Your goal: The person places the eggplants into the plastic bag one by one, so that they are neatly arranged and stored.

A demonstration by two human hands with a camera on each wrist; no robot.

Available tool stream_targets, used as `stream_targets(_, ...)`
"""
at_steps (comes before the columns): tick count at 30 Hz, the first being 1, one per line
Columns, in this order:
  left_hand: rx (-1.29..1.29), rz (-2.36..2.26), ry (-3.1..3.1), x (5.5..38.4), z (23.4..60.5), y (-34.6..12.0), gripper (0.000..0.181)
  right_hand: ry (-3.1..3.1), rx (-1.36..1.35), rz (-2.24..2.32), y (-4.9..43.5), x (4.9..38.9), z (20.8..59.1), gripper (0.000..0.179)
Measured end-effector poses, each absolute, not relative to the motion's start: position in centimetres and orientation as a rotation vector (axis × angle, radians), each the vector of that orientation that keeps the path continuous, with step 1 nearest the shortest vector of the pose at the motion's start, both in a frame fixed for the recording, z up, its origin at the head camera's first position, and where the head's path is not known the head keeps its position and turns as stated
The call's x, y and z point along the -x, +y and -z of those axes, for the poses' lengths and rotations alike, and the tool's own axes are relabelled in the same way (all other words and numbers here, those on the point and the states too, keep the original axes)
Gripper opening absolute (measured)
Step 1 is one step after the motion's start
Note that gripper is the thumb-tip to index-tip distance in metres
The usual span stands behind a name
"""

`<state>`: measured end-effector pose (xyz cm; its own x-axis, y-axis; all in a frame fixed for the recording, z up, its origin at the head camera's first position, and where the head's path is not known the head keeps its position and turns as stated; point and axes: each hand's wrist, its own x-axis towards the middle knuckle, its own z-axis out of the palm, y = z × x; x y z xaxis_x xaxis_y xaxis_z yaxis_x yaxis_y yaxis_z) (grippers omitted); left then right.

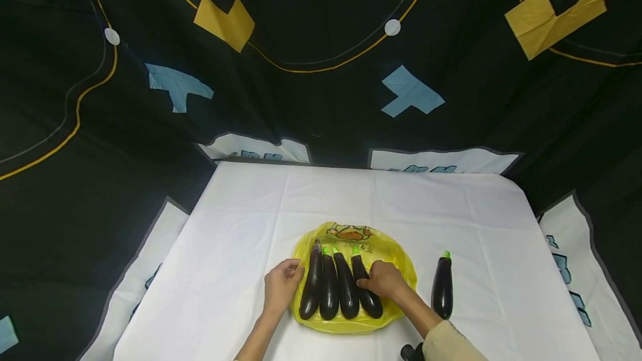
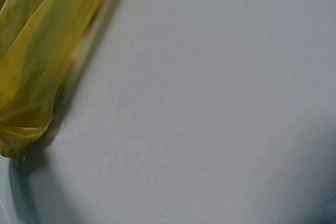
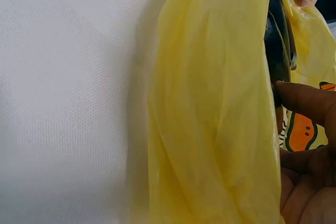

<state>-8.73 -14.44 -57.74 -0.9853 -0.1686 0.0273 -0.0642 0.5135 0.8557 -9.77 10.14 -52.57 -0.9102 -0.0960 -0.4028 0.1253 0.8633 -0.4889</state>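
A yellow plastic bag (image 1: 393,245) lies spread open on the table, with several dark purple eggplants side by side in it. My left hand (image 1: 282,284) pinches the bag's left edge between thumb and fingers. Inside the bag, my right hand (image 1: 385,278) grips the rightmost eggplant (image 1: 371,302) around its middle. In the right wrist view, the bag's yellow side (image 3: 210,103) hides part of the hand and much of the dark eggplant (image 3: 275,45). The left wrist view catches only the bag's side (image 2: 47,61); the left hand is out of that view.
One more eggplant (image 1: 442,288), green stem pointing away, lies on the white tablecloth (image 1: 331,188) right of the bag. Beside my right sleeve is a small black object (image 1: 411,352), partly cut off by the frame. Black cloth (image 1: 311,110) hangs behind the table.
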Motion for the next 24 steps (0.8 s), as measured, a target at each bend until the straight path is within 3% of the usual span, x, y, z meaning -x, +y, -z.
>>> stream_targets(24, -0.203, 1.483, -2.623, 8.60, 57.56, -14.44, 0.012, 2.634, -0.004, 0.717, 10.07, 9.59, 52.49, 0.038)
